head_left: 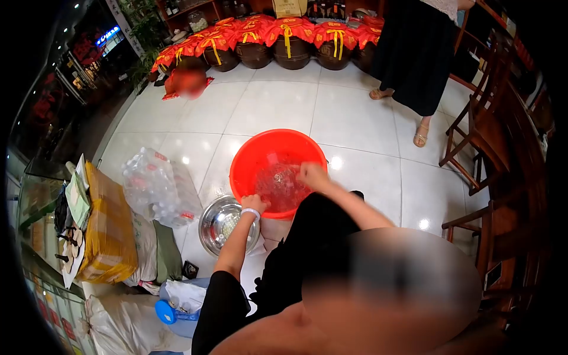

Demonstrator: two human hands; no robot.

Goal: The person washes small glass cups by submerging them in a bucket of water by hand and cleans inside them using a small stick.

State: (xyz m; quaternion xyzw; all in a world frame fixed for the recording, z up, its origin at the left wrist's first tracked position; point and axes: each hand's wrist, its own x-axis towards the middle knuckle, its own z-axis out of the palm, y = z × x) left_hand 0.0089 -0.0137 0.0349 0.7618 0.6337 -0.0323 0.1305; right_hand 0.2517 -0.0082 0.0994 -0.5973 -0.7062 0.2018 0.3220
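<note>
A large red basin (244,161) stands on the tiled floor before me, with clear water and something small and pale in its bottom. My left hand (254,204), wearing a pale bracelet, is curled at the basin's near-left rim; what lies in its fingers is hidden. Over the right side of the basin, my right hand (313,176) is closed, and I cannot make out what it holds. A shiny steel bowl (207,235) sits beside the basin under my left forearm, with small pale bits in it.
Bundled plastic bottles (155,186) and a taped carton (109,228) stand on the left. Dark jars (291,54) with red cloths line the back. A person in a black skirt (414,59) stands at back right, near wooden chairs (488,139). A blue-capped water jug (166,312) lies at lower left.
</note>
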